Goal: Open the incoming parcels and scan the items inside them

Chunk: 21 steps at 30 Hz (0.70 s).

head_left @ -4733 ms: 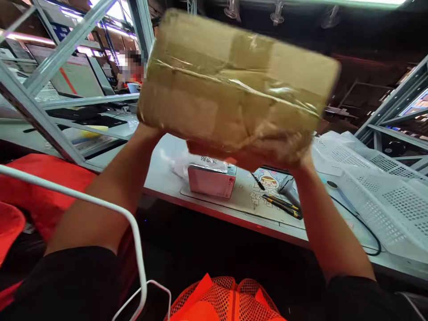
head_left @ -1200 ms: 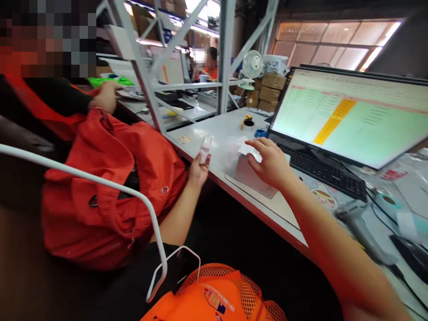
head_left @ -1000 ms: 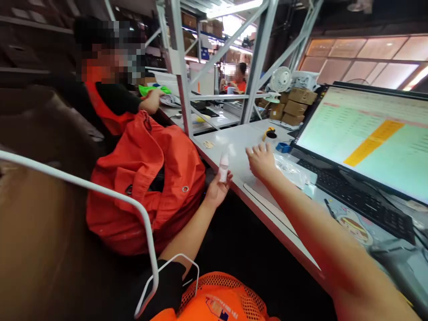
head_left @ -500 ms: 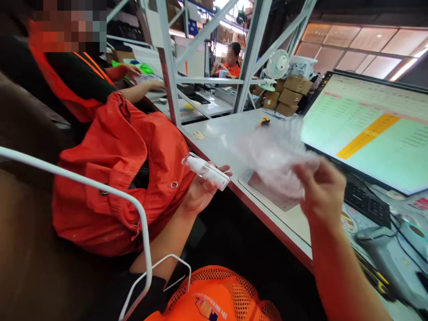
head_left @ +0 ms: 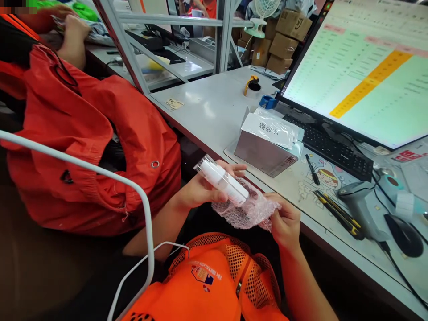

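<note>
My left hand is closed around a white bottle with a clear cap, which lies tilted across the fingers. Its lower end is at the mouth of a crumpled pinkish bubble-wrap bag; whether it is partly inside I cannot tell. The bag's right edge is pinched by my right hand. Both hands are above my lap, in front of the desk edge. Just beyond them on the desk stands an open box with white sachets on top.
To the right lie a utility knife, a barcode scanner, a mouse, a keyboard and a monitor. Tape rolls sit farther back. A large red bag and a white metal rail are at left.
My right hand has brought the bubble-wrap bag down and left, over to the bottle in my left hand. The view has tilted down, and the box with sachets is now uncovered.
</note>
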Motion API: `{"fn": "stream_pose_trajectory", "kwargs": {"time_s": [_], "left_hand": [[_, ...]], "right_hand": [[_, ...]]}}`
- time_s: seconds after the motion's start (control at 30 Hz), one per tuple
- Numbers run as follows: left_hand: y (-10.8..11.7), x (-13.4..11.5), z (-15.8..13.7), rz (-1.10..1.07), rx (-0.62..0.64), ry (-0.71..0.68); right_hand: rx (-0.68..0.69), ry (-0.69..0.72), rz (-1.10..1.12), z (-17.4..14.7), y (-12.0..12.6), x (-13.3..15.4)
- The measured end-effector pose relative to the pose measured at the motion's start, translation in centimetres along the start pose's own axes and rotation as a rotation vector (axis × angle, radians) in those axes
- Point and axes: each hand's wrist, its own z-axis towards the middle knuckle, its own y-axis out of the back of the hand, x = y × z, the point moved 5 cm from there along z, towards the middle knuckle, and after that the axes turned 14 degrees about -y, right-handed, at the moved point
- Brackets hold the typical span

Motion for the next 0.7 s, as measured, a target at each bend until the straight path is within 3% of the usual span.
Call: {"fn": "stream_pose_trajectory", "kwargs": {"time_s": [0.1, 0.23, 0.37, 0.5, 0.6, 0.7], "left_hand": [[-0.7, 0.8, -0.8, 0.119, 0.047, 0.061], [-1.6, 2.2, -1.8, 0.303, 0.073, 0.119], [-4.1, 3.4, -0.5, 0.378, 0.114, 0.169], [-8.9, 4.0, 5.9, 0.502, 0.265, 0.002], [-12.8, 5.1, 12.3, 0.629, 0.392, -0.139], [-15.7, 7.5, 17.7, 0.763, 0.519, -0.143]], "right_hand": [[-0.017, -0.092, -0.049, -1.1, 0.0, -0.8], [0.135, -0.248, -0.190, -2.9, 0.9, -1.4], [0.117, -0.187, -0.361, -3.7, 2.5, 0.8], [-0.112, -0.084, -0.519, -1.4, 6.0, 3.7], [-0.279, -0.028, -0.559, 1.7, 10.8, 4.9], [-0.371, -0.033, -0.506, 4.5, 15.8, 4.4]]}}
